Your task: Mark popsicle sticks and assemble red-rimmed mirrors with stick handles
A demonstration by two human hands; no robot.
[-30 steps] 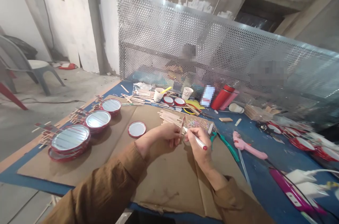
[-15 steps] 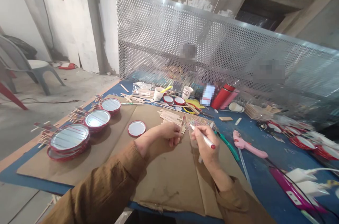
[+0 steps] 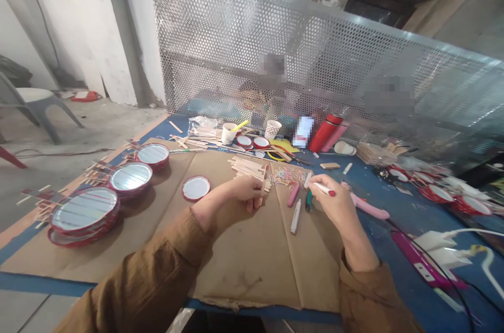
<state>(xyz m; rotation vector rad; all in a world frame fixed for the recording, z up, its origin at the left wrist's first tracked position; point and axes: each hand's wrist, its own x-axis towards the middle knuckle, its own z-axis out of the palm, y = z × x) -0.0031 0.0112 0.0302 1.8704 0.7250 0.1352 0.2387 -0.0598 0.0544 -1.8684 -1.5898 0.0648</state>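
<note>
Left hand (image 3: pixel 249 192) pinching wooden stick (image 3: pixel 264 180), right hand (image 3: pixel 337 200) gripping red-ended white marker (image 3: pixel 324 189), at right edge of cardboard (image 3: pixel 244 259)

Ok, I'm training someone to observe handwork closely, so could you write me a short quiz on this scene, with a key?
1. What does the left hand hold?
2. True or false: the red-rimmed white disc nearest that hand lies on the cardboard.
3. What is in the right hand?
a) scissors
b) a red-ended marker
c) a paper cup

Key:
1. A thin wooden stick, held roughly upright.
2. True.
3. b
</note>
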